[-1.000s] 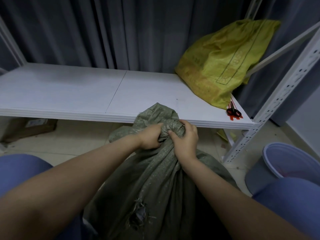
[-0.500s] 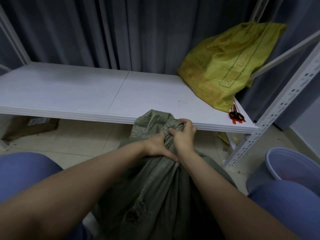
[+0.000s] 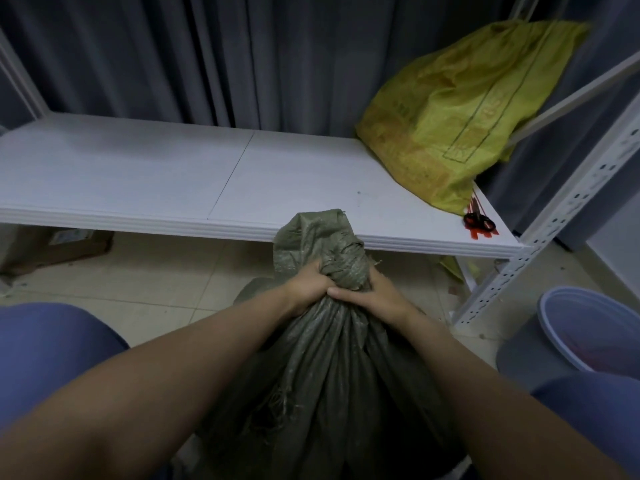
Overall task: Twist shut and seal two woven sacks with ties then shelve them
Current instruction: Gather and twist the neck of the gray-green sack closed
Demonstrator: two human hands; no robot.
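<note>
Head view. Green woven sack (image 3: 329, 375) stands on the floor between the person's knees, close in front of the white shelf (image 3: 138, 174). Its mouth is gathered and wound into a tight neck (image 3: 343, 268) that rises to about the shelf's front edge, with a loose flap of fabric sticking up above.

Left hand (image 3: 308, 289): fingers curled tight round the left side of the neck, just under the twist. Right hand (image 3: 377, 296): wrapped round the right side at the same height, thumb laid across the front and meeting the left hand. Both grips are fully closed on the fabric. No tie can be seen on the neck.

A frayed tear (image 3: 273, 410) shows low on the sack's front.

Yellow woven sack (image 3: 460, 109) sits on the right end of the shelf, leaning back against the grey curtain (image 3: 207, 57) and a frame brace; its mouth cannot be made out. Red ties (image 3: 481, 232) lie on the shelf's front right corner, just beside the yellow sack, with a small black looped item (image 3: 479, 221) on top, too small to name.

Blue-grey bucket (image 3: 561, 327) is on the floor at right, near the perforated upright (image 3: 554, 230). Cardboard box (image 3: 52, 247) lies under the shelf at left.
</note>
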